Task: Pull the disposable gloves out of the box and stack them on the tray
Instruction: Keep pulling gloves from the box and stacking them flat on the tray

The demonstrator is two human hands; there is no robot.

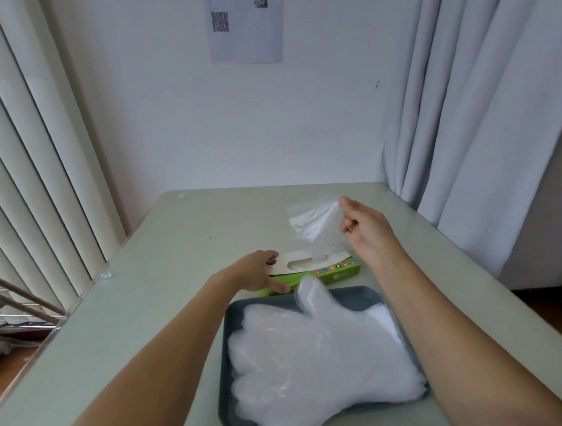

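Glove [316, 225] in right hand [366, 233], above box [327, 270]

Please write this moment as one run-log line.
stage: glove pull | left grip: holds box | right grip: pinches glove, lower end at box slot | tray: holds glove stack

Open table [183, 235] left of and beyond the left grip [257, 271], out to the blinds [35, 172]. Bare table beyond the right grip [368, 230] up to the wall [244, 132]; curtain [467, 123] near on its right. Between the grips, box [322, 268] with glove [314, 223] rising from it; nearer, tray [234, 313] heaped with stacked gloves [316, 348].
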